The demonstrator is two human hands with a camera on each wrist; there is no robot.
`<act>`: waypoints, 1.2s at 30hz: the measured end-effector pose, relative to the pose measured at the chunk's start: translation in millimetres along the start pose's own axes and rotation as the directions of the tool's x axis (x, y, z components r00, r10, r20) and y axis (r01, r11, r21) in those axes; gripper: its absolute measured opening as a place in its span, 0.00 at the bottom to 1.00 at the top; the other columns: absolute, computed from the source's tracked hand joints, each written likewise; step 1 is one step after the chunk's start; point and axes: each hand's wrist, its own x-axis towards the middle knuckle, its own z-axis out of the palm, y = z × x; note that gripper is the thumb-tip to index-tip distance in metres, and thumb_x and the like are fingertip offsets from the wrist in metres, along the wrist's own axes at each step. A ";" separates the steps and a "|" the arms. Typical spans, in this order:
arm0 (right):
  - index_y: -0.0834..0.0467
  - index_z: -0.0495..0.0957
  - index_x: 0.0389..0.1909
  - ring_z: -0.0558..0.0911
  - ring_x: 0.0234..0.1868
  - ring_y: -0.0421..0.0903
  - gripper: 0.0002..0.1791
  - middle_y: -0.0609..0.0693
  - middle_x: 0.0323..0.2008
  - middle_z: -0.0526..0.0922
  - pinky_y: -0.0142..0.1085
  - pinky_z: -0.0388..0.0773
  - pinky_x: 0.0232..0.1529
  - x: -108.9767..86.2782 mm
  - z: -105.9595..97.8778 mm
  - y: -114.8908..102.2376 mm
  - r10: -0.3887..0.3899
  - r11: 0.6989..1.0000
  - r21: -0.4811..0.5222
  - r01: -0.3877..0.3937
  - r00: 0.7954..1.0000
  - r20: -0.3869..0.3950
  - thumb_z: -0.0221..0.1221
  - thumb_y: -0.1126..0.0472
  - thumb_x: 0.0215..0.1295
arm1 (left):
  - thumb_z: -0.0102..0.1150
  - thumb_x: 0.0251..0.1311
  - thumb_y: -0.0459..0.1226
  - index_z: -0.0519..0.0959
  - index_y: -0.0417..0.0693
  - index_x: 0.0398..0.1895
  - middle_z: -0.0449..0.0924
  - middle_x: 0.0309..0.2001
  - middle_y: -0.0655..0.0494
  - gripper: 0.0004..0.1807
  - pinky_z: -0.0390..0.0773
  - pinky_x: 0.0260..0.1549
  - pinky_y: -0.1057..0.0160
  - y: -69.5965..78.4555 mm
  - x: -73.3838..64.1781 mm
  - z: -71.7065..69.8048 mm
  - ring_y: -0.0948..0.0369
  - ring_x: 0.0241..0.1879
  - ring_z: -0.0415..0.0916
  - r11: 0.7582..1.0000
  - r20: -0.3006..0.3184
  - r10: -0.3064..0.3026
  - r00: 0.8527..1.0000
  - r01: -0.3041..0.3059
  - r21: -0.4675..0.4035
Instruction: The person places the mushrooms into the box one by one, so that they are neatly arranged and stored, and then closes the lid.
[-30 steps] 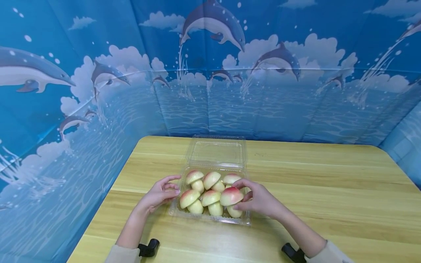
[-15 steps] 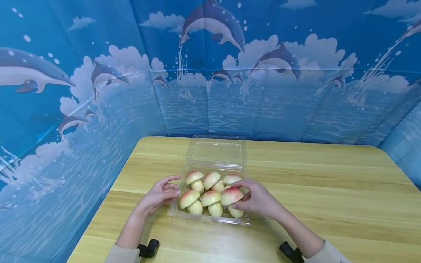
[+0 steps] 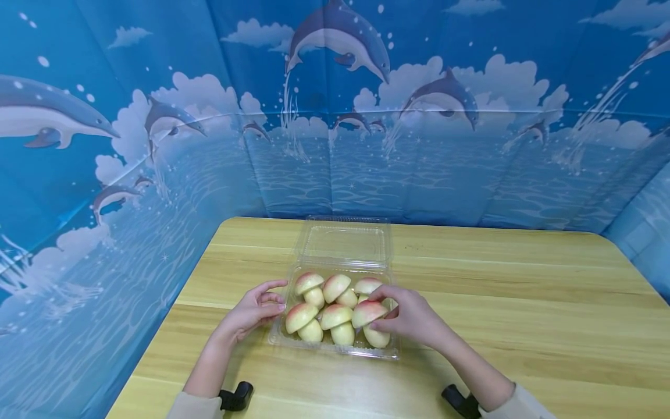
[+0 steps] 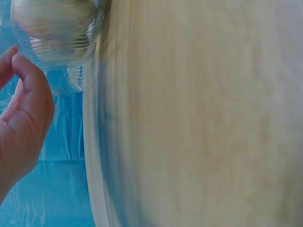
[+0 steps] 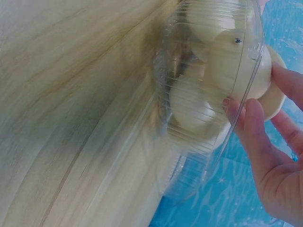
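A clear plastic clamshell box (image 3: 335,348) lies on the wooden table with its lid (image 3: 345,244) folded back. Several pale yellow mushroom-shaped pieces with pink-flushed caps lie in it in two rows. My right hand (image 3: 408,314) pinches the front right mushroom-shaped piece (image 3: 369,314) between thumb and fingers, partly covering it and the piece behind. In the right wrist view, that hand (image 5: 274,156) reaches over the box's rim. My left hand (image 3: 256,308) is at the box's left side, fingers loosely bent and fingertips right at its edge. The left wrist view shows this hand (image 4: 26,109) beside the ribbed wall.
Wooden table surface (image 3: 502,291) extends to the right of the box. A blue dolphin-print curtain (image 3: 335,163) hangs behind the table and along its left side. Black wrist mounts (image 3: 237,397) sit near both sleeves.
The front right mushroom-shaped piece has shifted slightly right and its cap has turned a little in my right hand. The right forearm has moved slightly left. My left hand stays in place.
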 end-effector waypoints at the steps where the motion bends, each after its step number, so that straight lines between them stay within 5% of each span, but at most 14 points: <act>1: 0.58 0.77 0.44 0.81 0.24 0.38 0.20 0.57 0.44 0.78 0.31 0.78 0.27 -0.1 0.0 -0.3 0.000 1.000 -0.012 -0.001 1.000 -0.006 0.69 0.66 0.48 | 0.58 0.57 0.28 0.57 0.36 0.67 0.73 0.37 0.55 0.34 0.76 0.32 0.69 0.1 -0.1 0.0 0.65 0.32 0.73 1.000 0.000 0.000 1.000 0.000 0.000; 10: 0.62 0.79 0.42 0.80 0.23 0.37 0.19 0.59 0.43 0.80 0.29 0.77 0.24 1.0 0.6 1.3 -0.028 0.996 -0.090 0.023 0.998 -0.047 0.70 0.65 0.47 | 0.56 0.58 0.27 0.56 0.35 0.67 0.72 0.37 0.55 0.34 0.76 0.32 0.69 0.9 -0.7 1.3 0.65 0.32 0.73 1.000 0.005 0.006 1.000 -0.006 -0.007; 36: 0.60 0.80 0.42 0.81 0.24 0.37 0.18 0.57 0.43 0.80 0.30 0.78 0.25 -0.3 -2.2 1.1 0.017 0.999 -0.038 -0.018 1.000 -0.025 0.69 0.67 0.47 | 0.57 0.58 0.28 0.56 0.35 0.67 0.72 0.38 0.54 0.34 0.76 0.32 0.69 -0.4 -0.6 0.7 0.65 0.32 0.73 1.000 0.010 0.008 1.000 -0.008 -0.007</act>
